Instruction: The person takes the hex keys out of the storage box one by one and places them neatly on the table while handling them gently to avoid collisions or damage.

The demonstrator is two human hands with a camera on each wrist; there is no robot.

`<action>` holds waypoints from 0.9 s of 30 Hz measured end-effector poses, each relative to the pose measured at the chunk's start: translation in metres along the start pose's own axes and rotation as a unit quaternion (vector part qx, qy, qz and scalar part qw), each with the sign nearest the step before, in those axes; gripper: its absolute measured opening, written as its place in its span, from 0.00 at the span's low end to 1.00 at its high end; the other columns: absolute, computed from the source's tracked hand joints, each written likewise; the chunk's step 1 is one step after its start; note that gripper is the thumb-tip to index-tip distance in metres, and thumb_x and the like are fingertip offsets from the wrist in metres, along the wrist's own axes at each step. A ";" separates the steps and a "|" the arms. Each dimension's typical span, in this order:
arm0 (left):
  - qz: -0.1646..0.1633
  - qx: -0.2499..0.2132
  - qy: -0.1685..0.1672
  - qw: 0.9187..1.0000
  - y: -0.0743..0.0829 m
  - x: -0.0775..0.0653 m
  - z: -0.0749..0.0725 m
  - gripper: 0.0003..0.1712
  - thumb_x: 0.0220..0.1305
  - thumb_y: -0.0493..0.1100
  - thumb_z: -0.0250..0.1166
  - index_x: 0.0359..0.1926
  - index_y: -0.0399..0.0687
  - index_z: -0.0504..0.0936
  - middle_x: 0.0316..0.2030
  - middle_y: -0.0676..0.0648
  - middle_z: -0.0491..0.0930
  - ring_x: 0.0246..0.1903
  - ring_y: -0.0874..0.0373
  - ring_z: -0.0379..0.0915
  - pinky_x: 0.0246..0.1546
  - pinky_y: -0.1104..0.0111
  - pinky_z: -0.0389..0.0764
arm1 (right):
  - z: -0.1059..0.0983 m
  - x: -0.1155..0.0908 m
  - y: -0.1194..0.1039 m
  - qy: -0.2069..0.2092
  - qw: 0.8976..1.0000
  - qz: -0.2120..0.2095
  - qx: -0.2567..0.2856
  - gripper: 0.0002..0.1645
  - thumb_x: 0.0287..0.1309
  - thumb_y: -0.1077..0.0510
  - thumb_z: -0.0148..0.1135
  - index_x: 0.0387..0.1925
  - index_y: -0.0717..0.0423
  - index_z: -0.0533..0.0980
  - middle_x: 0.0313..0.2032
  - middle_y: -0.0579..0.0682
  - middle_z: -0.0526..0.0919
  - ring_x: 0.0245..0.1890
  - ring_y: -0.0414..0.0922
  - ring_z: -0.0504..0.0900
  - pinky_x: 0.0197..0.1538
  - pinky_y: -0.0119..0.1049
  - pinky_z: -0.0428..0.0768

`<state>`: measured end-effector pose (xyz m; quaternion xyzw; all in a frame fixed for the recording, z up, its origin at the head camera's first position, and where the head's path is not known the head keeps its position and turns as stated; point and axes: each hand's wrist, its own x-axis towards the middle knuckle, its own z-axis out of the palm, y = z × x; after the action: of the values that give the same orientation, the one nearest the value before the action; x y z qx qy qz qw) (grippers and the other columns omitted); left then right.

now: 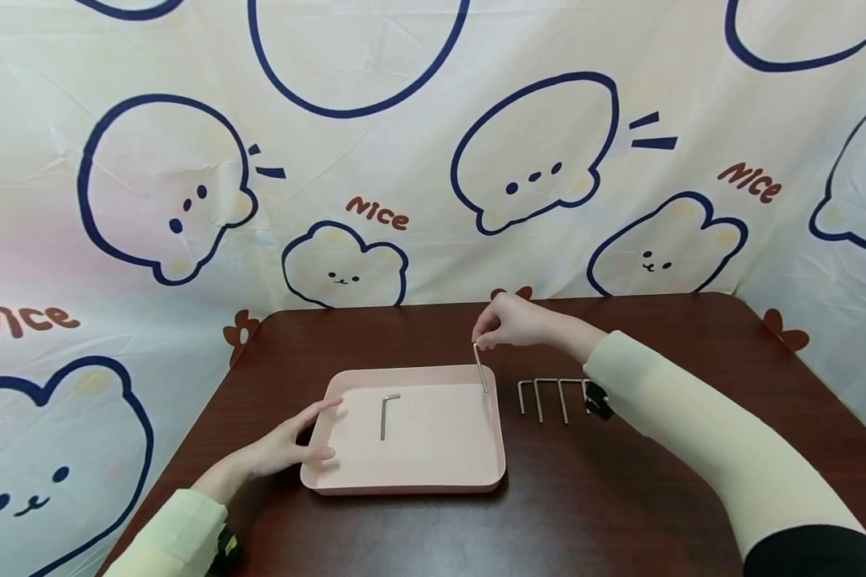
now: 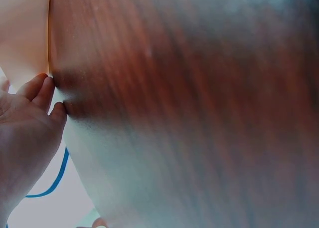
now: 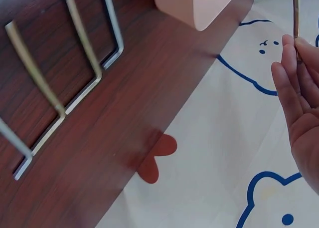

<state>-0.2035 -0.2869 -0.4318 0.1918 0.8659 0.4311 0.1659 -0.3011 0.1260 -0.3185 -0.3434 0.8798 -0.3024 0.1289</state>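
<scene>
My right hand point(image 1: 508, 320) pinches the short end of a hex key point(image 1: 480, 370), whose long arm hangs down over the back right corner of the pink tray point(image 1: 440, 481). In the right wrist view, thumb and fingertips close around the hex key point(image 3: 296, 11). My left hand point(image 1: 281, 445) rests at the tray's left side, thumb and index finger spread and reaching over its rim. The left wrist view shows the left hand point(image 2: 30, 123) with fingertips at the tray's edge. Inside the tray lies another hex key point(image 1: 384, 418), left of the middle.
Right of the tray, several hex keys point(image 1: 539, 402) lie in a row on the dark wooden table point(image 1: 621, 497), partly behind the right wrist. Close by, the right wrist view shows these hex keys point(image 3: 82, 36). A printed cloth point(image 1: 418, 160) with bear drawings hangs behind the table.
</scene>
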 end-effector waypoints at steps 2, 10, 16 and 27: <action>0.004 -0.003 -0.002 1.000 -0.001 0.000 0.000 0.46 0.58 0.45 0.71 0.73 0.47 0.57 0.70 0.34 0.55 0.68 0.37 0.48 0.62 0.39 0.49 | -0.002 -0.005 0.003 0.000 1.000 0.005 0.003 0.04 0.60 0.64 0.66 0.33 0.57 0.85 0.29 0.53 0.86 0.32 0.47 0.82 0.36 0.35 0.77; 0.011 -0.002 -0.003 1.000 -0.002 0.000 0.000 0.46 0.58 0.45 0.71 0.72 0.46 0.57 0.70 0.34 0.55 0.68 0.38 0.49 0.61 0.39 0.49 | -0.010 -0.026 0.013 0.007 1.000 0.013 -0.003 0.04 0.60 0.63 0.65 0.33 0.57 0.85 0.28 0.51 0.85 0.32 0.49 0.82 0.34 0.36 0.77; 0.015 0.000 -0.003 1.000 -0.002 0.002 0.001 0.46 0.58 0.45 0.71 0.72 0.46 0.58 0.70 0.34 0.56 0.67 0.38 0.49 0.61 0.39 0.50 | -0.014 -0.040 0.024 0.022 1.000 0.018 0.001 0.04 0.60 0.63 0.65 0.34 0.57 0.85 0.27 0.48 0.85 0.33 0.55 0.82 0.33 0.37 0.76; 0.011 -0.004 -0.005 1.000 -0.001 0.001 -0.001 0.46 0.58 0.45 0.71 0.72 0.46 0.57 0.70 0.33 0.54 0.68 0.37 0.48 0.61 0.38 0.48 | -0.019 -0.062 0.043 0.033 0.999 0.032 0.013 0.04 0.60 0.63 0.66 0.33 0.56 0.85 0.28 0.48 0.85 0.33 0.52 0.83 0.35 0.39 0.79</action>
<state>-0.2049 -0.2870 -0.4321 0.2029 0.8613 0.4352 0.1662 -0.2866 0.2021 -0.3292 -0.3030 0.8900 -0.3211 0.1139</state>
